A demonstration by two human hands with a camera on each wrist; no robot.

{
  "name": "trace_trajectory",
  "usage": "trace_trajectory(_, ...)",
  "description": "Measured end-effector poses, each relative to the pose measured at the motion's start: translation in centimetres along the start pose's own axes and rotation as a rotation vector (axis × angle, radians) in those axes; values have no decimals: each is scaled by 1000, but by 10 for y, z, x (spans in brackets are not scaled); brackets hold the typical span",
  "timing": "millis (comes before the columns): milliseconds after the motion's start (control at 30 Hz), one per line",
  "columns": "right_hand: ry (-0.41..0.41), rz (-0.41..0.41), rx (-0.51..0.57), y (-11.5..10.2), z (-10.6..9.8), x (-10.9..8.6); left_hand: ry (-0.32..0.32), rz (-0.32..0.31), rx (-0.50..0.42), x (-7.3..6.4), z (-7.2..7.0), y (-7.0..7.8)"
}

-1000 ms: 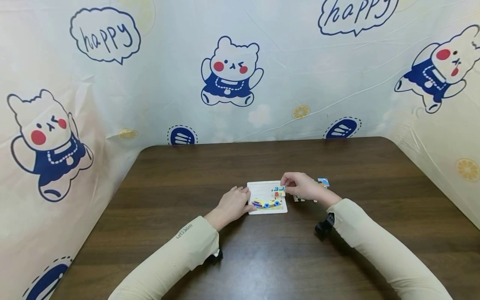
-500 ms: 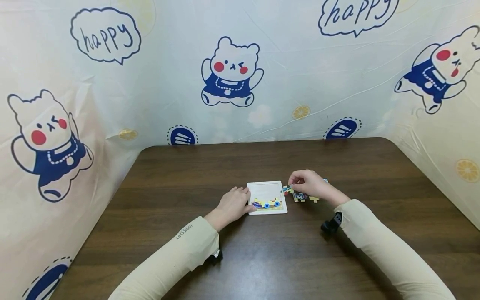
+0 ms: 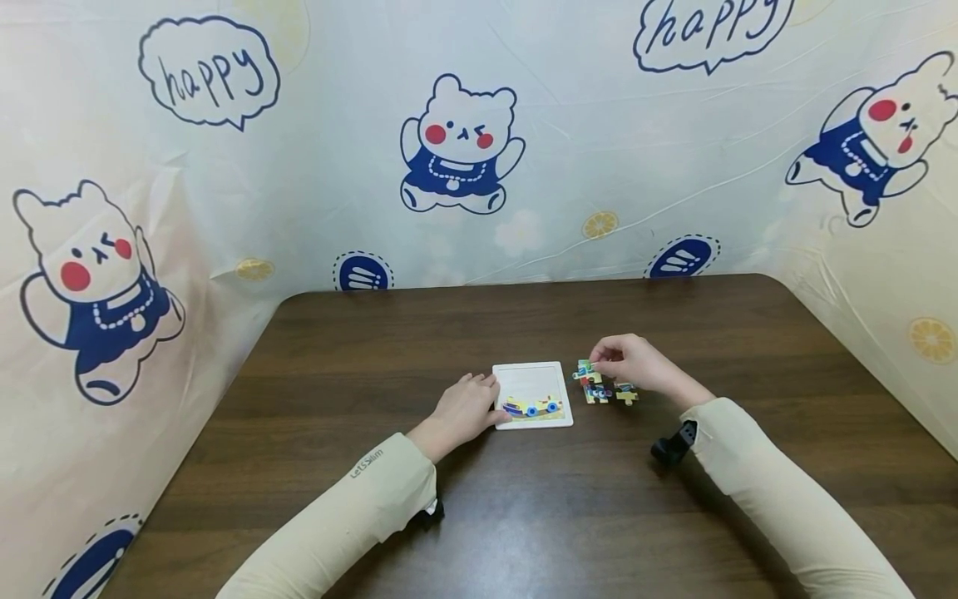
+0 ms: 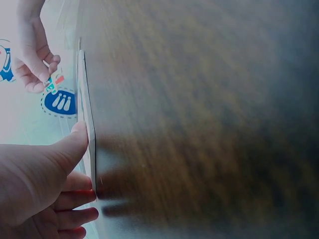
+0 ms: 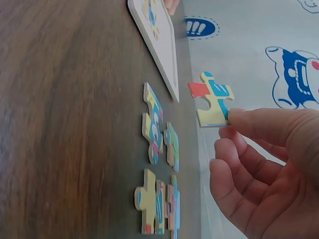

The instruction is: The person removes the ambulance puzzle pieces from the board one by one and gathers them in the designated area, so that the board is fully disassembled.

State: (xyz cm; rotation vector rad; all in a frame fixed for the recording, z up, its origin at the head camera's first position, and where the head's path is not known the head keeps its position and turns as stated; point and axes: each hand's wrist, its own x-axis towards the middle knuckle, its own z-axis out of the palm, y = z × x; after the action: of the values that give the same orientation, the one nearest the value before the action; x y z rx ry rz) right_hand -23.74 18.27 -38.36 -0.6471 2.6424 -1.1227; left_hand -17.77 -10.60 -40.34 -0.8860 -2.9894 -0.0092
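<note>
At the middle of the table lies a white puzzle tray, with assembled pieces showing a yellow and blue vehicle along its near side. My left hand holds the tray's near left corner, thumb on the near rim and fingers at the left edge. Between thumb and index finger my right hand pinches a jigsaw piece, yellow with blue and red patches. That piece is raised off the table, right of the tray. Below and beside it lie several loose jigsaw pieces, some partly covered in the head view.
The dark wooden table has rounded far corners. A printed cloth with cartoon bears hangs behind it and along both sides. Black straps with small devices sit at the wrists.
My right hand has drawn back to the right, carrying the jigsaw piece from over the tray's right side to above the loose pieces. My left hand stays on the tray.
</note>
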Motion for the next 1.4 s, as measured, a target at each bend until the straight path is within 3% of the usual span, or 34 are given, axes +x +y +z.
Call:
trace_trajectory(967, -3, 90, 70, 24, -38, -20, 2, -13, 16, 1, 0, 0)
trace_trajectory(1400, -19, 134, 45, 38, -51, -32, -7, -20, -1, 1, 0, 1)
